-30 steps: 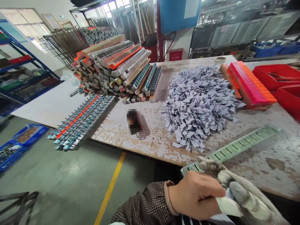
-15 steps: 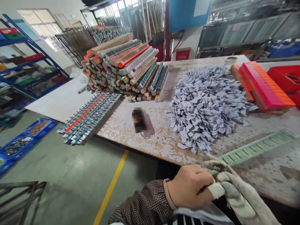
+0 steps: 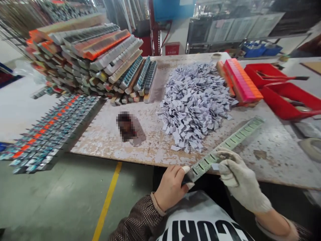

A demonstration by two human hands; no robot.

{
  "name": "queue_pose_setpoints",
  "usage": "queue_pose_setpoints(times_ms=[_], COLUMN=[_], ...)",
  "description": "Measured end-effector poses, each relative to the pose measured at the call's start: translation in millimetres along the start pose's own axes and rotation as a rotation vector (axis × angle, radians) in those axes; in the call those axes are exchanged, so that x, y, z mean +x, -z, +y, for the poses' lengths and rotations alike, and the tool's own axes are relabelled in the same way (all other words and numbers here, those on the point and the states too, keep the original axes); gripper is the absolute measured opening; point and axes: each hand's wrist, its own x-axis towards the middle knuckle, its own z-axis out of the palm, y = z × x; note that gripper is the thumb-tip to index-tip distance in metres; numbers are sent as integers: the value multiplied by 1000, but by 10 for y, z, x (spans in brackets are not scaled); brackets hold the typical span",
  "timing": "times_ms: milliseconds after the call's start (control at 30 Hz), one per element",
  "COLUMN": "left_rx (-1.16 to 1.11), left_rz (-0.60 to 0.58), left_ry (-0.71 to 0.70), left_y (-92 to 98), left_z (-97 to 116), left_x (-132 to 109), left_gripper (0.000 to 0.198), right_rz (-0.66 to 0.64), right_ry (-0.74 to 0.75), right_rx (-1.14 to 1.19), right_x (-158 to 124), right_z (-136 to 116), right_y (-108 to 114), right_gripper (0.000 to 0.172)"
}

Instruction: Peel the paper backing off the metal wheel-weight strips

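Observation:
My left hand (image 3: 171, 187), bare with white wraps on its fingertips, grips the near end of a long green slotted strip (image 3: 233, 139). The strip slants up to the right, its far part over the table. My right hand (image 3: 239, 179), in a white knitted glove, is closed beside the strip's near half. A small white paper piece (image 3: 215, 166) sticks out from its fingertips. Beyond the strip lies a loose heap of similar white pieces (image 3: 193, 100).
Coated bars (image 3: 100, 63) are stacked at the table's back left; rows of clipped strips (image 3: 50, 130) overhang its left edge. A pixelated dark object (image 3: 126, 127) stands on the worn table (image 3: 150, 147). Pink and orange blocks (image 3: 242, 80) and red trays (image 3: 288, 100) sit right.
My view has swung right and down. My gloved right hand has parted from my left hand and now pinches a paper piece. The strip is turned more steeply, its near end in my left hand.

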Motion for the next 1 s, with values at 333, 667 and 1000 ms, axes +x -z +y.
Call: queue_pose_setpoints(times_ms=[333,667,1000], left_rx=[18,30,130], left_rz=[14,37,111], left_ry=[-55,-64,76], left_y=[-305,-343,121], left_z=[95,94,-209], left_x=[373,352,487], left_gripper=[41,32,39], right_rz=[-35,-267,-138], right_ry=[352,378,344], right_rx=[-378,-394,-173], right_x=[209,333,304], right_z=[-185,-124,-25], right_y=[-32,-125,-106], right_gripper=[8,13,11])
